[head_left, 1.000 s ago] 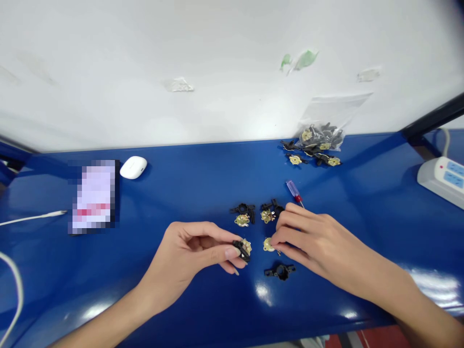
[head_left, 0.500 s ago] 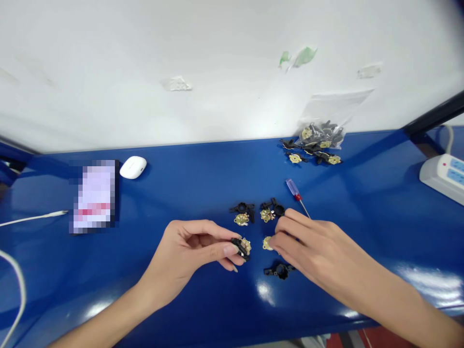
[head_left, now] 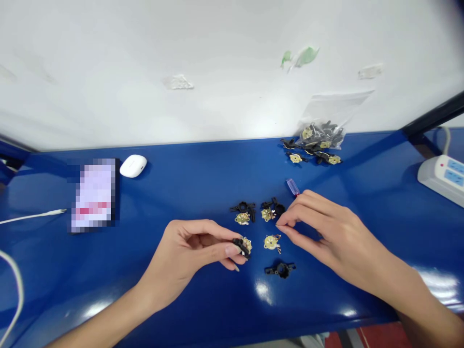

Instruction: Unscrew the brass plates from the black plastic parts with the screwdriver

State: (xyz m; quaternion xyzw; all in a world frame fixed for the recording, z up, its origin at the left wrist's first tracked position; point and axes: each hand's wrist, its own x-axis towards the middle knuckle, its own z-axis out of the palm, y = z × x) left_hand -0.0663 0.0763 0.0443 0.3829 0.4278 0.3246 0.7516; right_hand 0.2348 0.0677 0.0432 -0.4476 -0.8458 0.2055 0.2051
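My left hand (head_left: 203,251) pinches a small black plastic bracket (head_left: 242,245) with a brass-coloured round plate (head_left: 248,244) against it. To the right, my right hand (head_left: 319,224) hovers with thumb and fingertips pressed together; whatever they hold, if anything, is too small to make out. Just below those fingertips lies a loose brass plate (head_left: 270,242) with tiny screws (head_left: 279,250) at its edge. Nearer me is a bare black bracket (head_left: 281,269). Beyond the hands lie two more sets, one with a brass plate (head_left: 242,218), the other with a brass plate (head_left: 267,214).
A screwdriver (head_left: 293,187) lies partly behind my right hand. Farther back, several assembled parts (head_left: 319,154) lie before a clear plastic bag (head_left: 326,133). At left are a phone with a blurred screen (head_left: 94,188), a white earbud case (head_left: 133,166) and a cable (head_left: 36,216). A power strip (head_left: 444,176) stands right.
My right hand has lifted off the loose brass plate and shifted up and to the right, uncovering the plate and screws. My left hand keeps its hold almost unmoved.
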